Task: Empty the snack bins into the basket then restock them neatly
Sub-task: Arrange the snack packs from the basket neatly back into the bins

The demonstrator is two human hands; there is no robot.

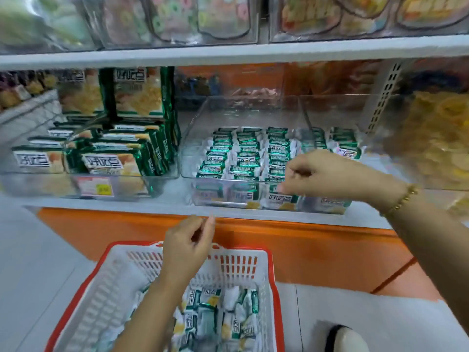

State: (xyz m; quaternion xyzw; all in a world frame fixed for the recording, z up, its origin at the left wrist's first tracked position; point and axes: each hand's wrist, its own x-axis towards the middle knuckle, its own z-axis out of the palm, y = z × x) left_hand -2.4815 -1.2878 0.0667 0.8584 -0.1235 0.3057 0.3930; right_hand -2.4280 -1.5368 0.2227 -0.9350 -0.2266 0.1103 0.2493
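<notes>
Basket [101, 301] on the floor at the bottom edge, white with a red rim, lower part cut off. Loose packets [203, 316] lie jumbled in it, and the left forearm crosses over and hides some. Dark-and-white thing [342, 339] bottom right is cropped, can't tell what it is.

Left hand [187, 247] is above the basket's far rim, fingers curled in, thumb tip against the forefinger. Nothing visible in the pinch.

Right hand [327, 174] is at the front of the clear bin [195, 128] on the shelf, bracelet [403, 199] on the wrist. Fingertips curl down and pinch the top edge of a front-row packet [279, 198] — blurred, and the bin's front wall muddies the view, so exact grip is hard to read.

The bin holds tidy rows of green-and-white packets [241, 153], standing on edge; the right-hand rows are partly behind the hand.

Left of it, a second bin with bigger green packs [127, 158] and a price tag [95, 186], text unreadable. To the right, yellow snacks [436, 138] — just blur. Top shelf bags [172, 16] are cropped and smeared.
</notes>
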